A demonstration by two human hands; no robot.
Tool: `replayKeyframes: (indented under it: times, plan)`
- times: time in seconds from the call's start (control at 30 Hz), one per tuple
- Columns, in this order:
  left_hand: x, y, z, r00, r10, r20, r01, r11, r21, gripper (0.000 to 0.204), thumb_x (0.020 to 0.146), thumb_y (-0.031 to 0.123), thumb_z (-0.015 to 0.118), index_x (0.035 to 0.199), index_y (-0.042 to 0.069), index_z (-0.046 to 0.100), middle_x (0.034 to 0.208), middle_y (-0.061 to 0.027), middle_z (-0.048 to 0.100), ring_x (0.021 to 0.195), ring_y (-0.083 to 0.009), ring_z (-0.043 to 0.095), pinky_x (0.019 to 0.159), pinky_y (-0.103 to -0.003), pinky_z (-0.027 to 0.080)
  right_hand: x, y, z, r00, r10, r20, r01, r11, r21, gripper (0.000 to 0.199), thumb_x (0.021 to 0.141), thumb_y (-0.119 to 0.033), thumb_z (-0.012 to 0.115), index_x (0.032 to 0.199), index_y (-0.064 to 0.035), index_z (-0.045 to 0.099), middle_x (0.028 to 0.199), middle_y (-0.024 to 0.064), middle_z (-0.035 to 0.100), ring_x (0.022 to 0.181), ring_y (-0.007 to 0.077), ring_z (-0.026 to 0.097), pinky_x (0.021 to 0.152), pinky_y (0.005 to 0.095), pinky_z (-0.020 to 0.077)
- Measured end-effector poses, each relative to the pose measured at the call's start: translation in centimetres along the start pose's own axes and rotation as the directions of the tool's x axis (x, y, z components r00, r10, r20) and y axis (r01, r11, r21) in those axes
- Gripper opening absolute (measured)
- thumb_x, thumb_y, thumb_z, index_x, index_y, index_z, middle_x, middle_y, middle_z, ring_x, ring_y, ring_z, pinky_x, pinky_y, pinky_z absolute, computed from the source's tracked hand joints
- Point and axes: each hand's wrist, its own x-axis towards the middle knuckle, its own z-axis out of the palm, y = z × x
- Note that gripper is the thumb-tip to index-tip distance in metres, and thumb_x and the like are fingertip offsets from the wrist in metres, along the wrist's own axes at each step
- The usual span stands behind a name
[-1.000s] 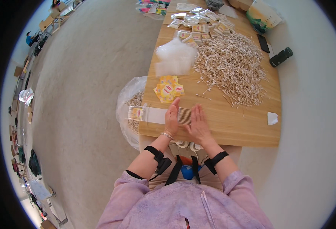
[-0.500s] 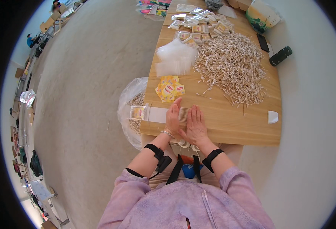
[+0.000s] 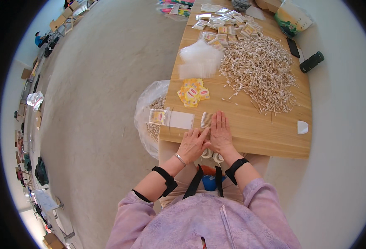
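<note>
A small row of cotton swabs lies side by side near the table's front edge. My right hand rests flat on the wood, fingers stretched out, its edge along the right side of that row. At the row's near end, my left hand has its fingers partly bent and apart, with the fingertips by the swab ends. Left of the row is a white strip, next to a clear packet of swabs with a yellow label. Beyond these sits a pile of yellow label cards.
A large heap of loose swabs covers the right middle of the table. Clear plastic bags and filled packets lie farther back. A phone and dark bottle stand near the wall. A plastic sack of swabs hangs left.
My left hand has drawn back toward me from the left side of the swab row, uncovering the white strip's end. My right hand stays beside the row. The whole view has shifted slightly.
</note>
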Motion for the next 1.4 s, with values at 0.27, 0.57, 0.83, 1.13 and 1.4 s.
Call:
replayKeyframes:
  times: [0.27,0.57,0.83,1.13,1.4]
  plan:
    - [0.4,0.4,-0.1,0.994,-0.059,0.094,0.056,0.998,0.037,0.064,0.086,0.044,0.055,0.137,0.010,0.038,0.101,-0.0123,0.048,0.098,-0.0289,0.045,0.086,-0.040,0.034,0.1,0.4,0.9,0.994,-0.027,-0.104,0.025,0.999,-0.023,0.099,0.075,-0.051,0.058,0.141,0.0081,0.015,0.150,0.0261,0.010,0.141,0.0378,0.008,0.115,0.0455,0.0060]
    - [0.7,0.8,0.0,0.984,-0.102,0.147,0.094,0.994,0.062,0.068,0.084,0.053,0.053,0.135,0.011,0.036,0.108,-0.0125,0.048,0.104,-0.0299,0.045,0.087,-0.041,0.034,0.1,0.3,1.1,0.991,-0.025,-0.134,0.016,0.997,-0.074,0.093,0.078,-0.048,0.054,0.141,0.0077,0.016,0.150,0.0247,0.011,0.141,0.0370,0.008,0.115,0.0454,0.0059]
    - [1.0,0.6,0.0,0.978,-0.109,0.180,0.094,0.991,0.091,0.078,0.083,0.058,0.051,0.142,0.010,0.029,0.110,-0.0127,0.047,0.104,-0.0291,0.044,0.087,-0.042,0.033,0.1,0.2,1.2,0.991,-0.015,-0.129,0.011,0.999,-0.034,0.086,0.081,-0.043,0.050,0.142,0.0065,0.015,0.150,0.0245,0.010,0.141,0.0369,0.008,0.115,0.0453,0.0059]
    - [1.5,0.8,-0.3,0.975,-0.095,0.202,0.074,0.991,0.108,0.080,0.083,0.060,0.051,0.140,0.007,0.031,0.109,-0.0136,0.048,0.102,-0.0309,0.045,0.086,-0.044,0.035,0.2,0.6,2.0,0.989,-0.010,-0.151,-0.006,0.995,-0.101,0.084,0.082,-0.040,0.049,0.143,0.0055,0.014,0.151,0.0237,0.009,0.142,0.0359,0.006,0.115,0.0451,0.0056]
    - [2.3,0.7,-0.4,0.967,-0.139,0.213,0.124,0.989,0.082,0.079,0.083,0.056,0.053,0.140,0.007,0.029,0.113,-0.0149,0.050,0.105,-0.0323,0.047,0.089,-0.045,0.036,0.1,0.3,1.1,0.998,0.000,-0.056,-0.002,0.999,-0.036,0.086,0.081,-0.040,0.050,0.143,0.0059,0.012,0.152,0.0235,0.007,0.142,0.0354,0.005,0.115,0.0447,0.0042]
